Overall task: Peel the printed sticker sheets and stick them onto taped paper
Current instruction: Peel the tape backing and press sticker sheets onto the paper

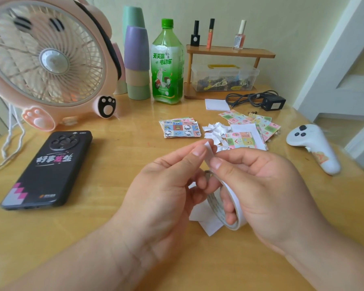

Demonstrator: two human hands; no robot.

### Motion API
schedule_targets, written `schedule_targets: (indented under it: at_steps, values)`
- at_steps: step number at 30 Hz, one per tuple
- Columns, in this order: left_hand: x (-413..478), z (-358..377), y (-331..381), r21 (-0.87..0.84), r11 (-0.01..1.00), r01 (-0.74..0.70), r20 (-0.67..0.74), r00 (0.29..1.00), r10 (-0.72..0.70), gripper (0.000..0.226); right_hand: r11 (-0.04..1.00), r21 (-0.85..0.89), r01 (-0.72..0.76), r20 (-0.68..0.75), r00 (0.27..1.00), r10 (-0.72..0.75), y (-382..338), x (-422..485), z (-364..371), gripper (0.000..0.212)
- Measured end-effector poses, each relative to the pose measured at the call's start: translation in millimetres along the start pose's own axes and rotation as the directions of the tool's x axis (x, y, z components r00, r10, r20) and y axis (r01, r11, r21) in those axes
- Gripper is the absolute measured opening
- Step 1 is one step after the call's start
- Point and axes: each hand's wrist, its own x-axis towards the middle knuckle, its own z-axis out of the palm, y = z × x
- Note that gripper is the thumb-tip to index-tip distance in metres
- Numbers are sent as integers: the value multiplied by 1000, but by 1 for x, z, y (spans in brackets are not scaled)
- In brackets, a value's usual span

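Taping stage: my left hand [168, 181] pinches the strip end [208, 149] just above the tape roll [232, 207], right hand [269, 185] curled through it; next, I'd say, a clean tear.

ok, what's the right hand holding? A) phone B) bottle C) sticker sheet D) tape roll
D: fingers of the right hand curl through the tape roll, while the left hand pinches its free end.
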Motion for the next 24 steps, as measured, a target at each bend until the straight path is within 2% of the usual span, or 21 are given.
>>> schedule_targets:
  at_steps: [3,6,7,8,11,15,21,24]
  values:
    - [1,0,0,9,1000,-16,17,1000,16,27,1000,-6,-1,-10,1000,1,-1,0,0,9]
    - [2,-1,-2,15,999,-48,31,998,48,26,1000,2,-27,-4,1000,27,-3,0,2,17]
    - [2,-2,-3,22,998,-61,34,998,60,25,1000,-2,-23,9,1000,23,-3,-1,2,13]
    - [3,-2,-3,27,997,-72,30,997,72,26,1000,-7,-14,18,1000,14,-4,-1,2,9]
    - [4,-1,-3,2,995,-95,-22,995,95,25,995,-92,37,18,999,-36,-5,-3,3,20]
    - [8,-4,-5,-4,993,-117,-18,993,117,21,977,-178,114,5,993,-115,-7,-4,6,19]
    - [10,-2,-8,-15,991,-134,-14,991,134,10,970,-202,136,3,990,-138,-5,-1,4,19]
    - [11,-3,-10,0,991,-136,-53,989,136,11,945,-256,203,20,979,-205,-1,0,3,22]
